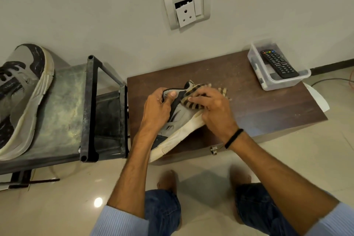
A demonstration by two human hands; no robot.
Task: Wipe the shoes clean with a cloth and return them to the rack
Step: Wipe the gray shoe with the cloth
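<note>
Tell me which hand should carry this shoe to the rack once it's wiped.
Left. The left hand holds the shoe by its collar, on the rack side; the right hand holds the cloth.

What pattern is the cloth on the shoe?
Striped tan and dark brown. The cloth shows best in the head view, held by the right hand against the shoe.

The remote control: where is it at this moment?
In the head view, the black remote control lies at the upper right, inside a clear plastic box on the far right corner of the brown table.
</note>
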